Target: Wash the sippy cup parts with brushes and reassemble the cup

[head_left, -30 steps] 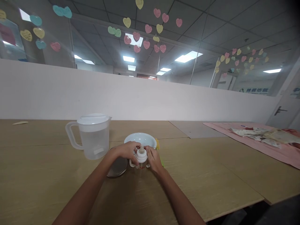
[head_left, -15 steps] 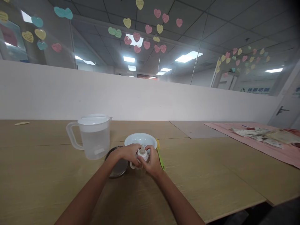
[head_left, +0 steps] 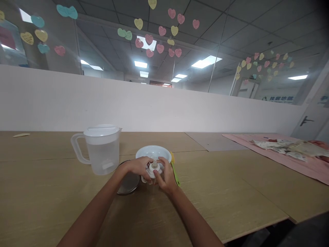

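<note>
Between my two hands is a baby bottle with a white collar and a clear teat pointing up. My left hand is closed around its left side, and my right hand grips the collar from the right with the thumb in front. Most of the bottle's body is hidden by my fingers. Just behind it stands a white bowl. A round dark-rimmed metal tray lies partly under my left forearm. To the right of my right hand lies a green-handled brush with a yellow head.
A translucent lidded pitcher with liquid in it stands on the wooden table to the left. At the far right, cloths lie on a pink mat. A white wall rises behind the table.
My fingers have shifted slightly on the bottle, and more of its white collar shows. The whole view has moved a little; the other things stay in place.
</note>
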`<control>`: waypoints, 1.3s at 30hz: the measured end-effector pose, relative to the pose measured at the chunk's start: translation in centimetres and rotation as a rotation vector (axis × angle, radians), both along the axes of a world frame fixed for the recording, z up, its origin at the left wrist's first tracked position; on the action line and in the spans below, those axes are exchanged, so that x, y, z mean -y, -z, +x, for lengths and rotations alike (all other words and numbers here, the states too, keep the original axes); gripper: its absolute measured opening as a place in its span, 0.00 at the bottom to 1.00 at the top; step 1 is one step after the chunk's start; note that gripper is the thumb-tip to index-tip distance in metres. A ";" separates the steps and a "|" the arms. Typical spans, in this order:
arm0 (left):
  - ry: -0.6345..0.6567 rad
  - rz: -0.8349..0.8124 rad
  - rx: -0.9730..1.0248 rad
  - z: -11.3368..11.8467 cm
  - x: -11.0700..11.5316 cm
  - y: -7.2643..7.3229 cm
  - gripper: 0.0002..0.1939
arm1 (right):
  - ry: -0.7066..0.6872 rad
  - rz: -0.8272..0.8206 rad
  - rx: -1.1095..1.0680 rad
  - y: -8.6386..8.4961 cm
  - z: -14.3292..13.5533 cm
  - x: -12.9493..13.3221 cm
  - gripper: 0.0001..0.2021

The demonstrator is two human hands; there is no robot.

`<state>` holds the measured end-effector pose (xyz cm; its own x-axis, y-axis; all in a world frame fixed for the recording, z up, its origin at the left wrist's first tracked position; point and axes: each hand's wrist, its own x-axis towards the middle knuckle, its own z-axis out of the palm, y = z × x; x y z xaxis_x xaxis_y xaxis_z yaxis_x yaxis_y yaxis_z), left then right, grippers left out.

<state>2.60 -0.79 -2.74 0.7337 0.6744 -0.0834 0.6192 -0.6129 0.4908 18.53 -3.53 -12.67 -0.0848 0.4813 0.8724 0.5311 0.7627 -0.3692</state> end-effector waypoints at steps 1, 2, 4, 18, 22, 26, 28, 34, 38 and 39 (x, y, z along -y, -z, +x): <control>-0.008 -0.004 0.004 0.0 0.0 0.0 0.25 | -0.005 -0.003 -0.012 0.1 0.2 -0.2 0.23; -0.009 -0.013 0.010 0.0 0.0 0.0 0.25 | -0.001 -0.010 -0.033 0.2 0.4 -0.5 0.23; 0.002 -0.050 0.026 0.0 0.0 -0.1 0.24 | 0.038 -0.036 -0.093 0.3 1.0 -1.1 0.23; 0.030 -0.065 0.033 0.1 0.1 -0.2 0.23 | 0.080 -0.035 -0.035 0.2 1.1 -1.2 0.21; 0.023 -0.030 0.028 0.2 0.1 -0.3 0.24 | 0.129 -0.110 -0.123 0.1 1.6 -1.4 0.18; 0.030 -0.026 0.020 0.3 0.3 -0.5 0.23 | 0.076 -0.053 0.061 -0.3 0.9 -0.7 0.20; 0.034 -0.028 0.012 0.3 0.4 -0.5 0.21 | 0.092 -0.028 0.100 -0.5 0.4 -0.3 0.20; -0.001 -0.029 -0.008 0.2 0.3 -0.4 0.25 | 0.114 -0.010 -0.131 -0.5 0.2 -0.3 0.18; -0.001 -0.023 -0.046 0.1 0.4 -0.4 0.30 | 0.120 0.042 -0.309 0.0 0.3 -0.7 0.18; 0.000 -0.016 -0.038 0.2 0.5 -0.6 0.33 | 0.113 0.060 -0.336 0.2 0.2 -0.8 0.19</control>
<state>2.76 -1.27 -2.17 0.7295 0.6731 -0.1218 0.6379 -0.6051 0.4764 18.77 -2.73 -12.86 0.2618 0.4189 0.8695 0.4697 0.7317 -0.4939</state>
